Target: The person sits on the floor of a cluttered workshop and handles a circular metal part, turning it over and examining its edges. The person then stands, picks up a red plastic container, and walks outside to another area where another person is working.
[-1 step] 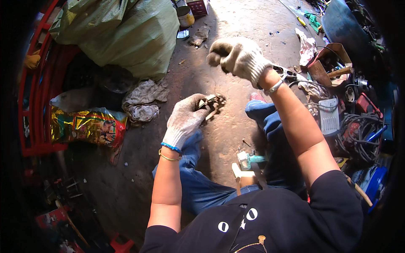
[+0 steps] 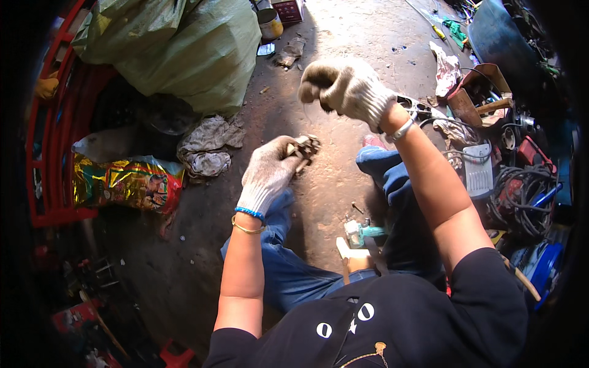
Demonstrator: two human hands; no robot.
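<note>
My left hand (image 2: 269, 170), in a greyish knitted work glove with a blue cuff edge, is closed around a small dark, lumpy part (image 2: 308, 147) with lighter bits. Its exact kind is not clear. Up and to the right, my right hand (image 2: 345, 89) wears a similar glove and is curled shut. A faint thin strand seems to hang below its fingers, but what those fingers grip is hidden. The two hands are apart, both raised over the brown floor in front of my knees.
A teal power tool (image 2: 363, 232) lies between my legs beside a bolt (image 2: 358, 207). At left are a big green sack (image 2: 178, 55), a crumpled rag (image 2: 208, 147) and a gold-red bag (image 2: 132, 184). An open box (image 2: 481, 92) and coiled cables (image 2: 521, 199) crowd the right.
The dark part in my left hand has shifted slightly left and turned. My right hand has moved a little left and down, still curled.
</note>
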